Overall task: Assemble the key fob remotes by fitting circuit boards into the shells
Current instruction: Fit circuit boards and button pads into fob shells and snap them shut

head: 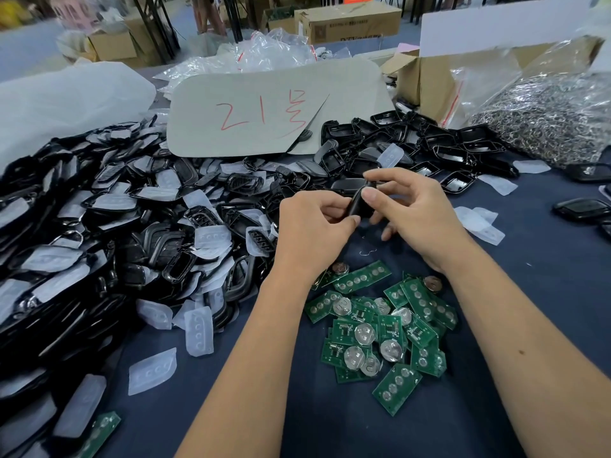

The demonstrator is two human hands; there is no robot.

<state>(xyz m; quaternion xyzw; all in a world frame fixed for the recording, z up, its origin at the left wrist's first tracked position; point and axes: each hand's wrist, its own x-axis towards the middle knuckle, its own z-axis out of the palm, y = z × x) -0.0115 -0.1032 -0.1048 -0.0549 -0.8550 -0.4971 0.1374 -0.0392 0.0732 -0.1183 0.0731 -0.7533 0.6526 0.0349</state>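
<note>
now both hands on blk shell

assembly workshop | shell heap | circuit boards | stock cartons

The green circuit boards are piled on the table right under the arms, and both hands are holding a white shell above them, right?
Not quite. In the head view both the left hand and right hand hold a black shell, not white. The green circuit boards do lie piled on the table under the arms.
</note>
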